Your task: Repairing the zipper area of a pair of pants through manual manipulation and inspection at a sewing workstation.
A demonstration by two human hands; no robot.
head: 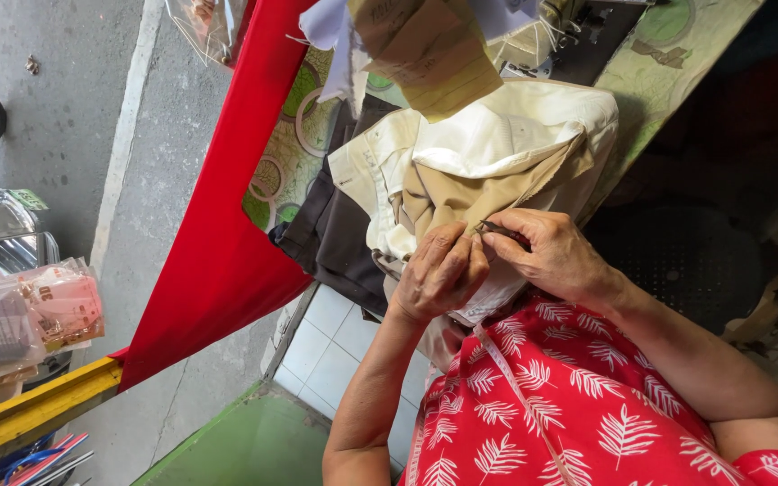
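My left hand [438, 274] pinches a fold of the beige and cream garment [488, 153] that lies bunched on my lap. My right hand [547, 252] holds a small dark metal tool [500, 231], thin like a seam ripper or snips, its tip against the cloth right by my left fingers. The two hands touch each other over the fabric. A tape measure [520, 396] hangs down across my red leaf-patterned top.
A dark brown garment [330, 229] lies under the cream one on a green patterned table [281, 171]. A red cloth [227, 234] hangs left. Paper tags [425, 49] dangle above. Packets in plastic [20, 319] sit at far left, a tiled floor [321, 346] below.
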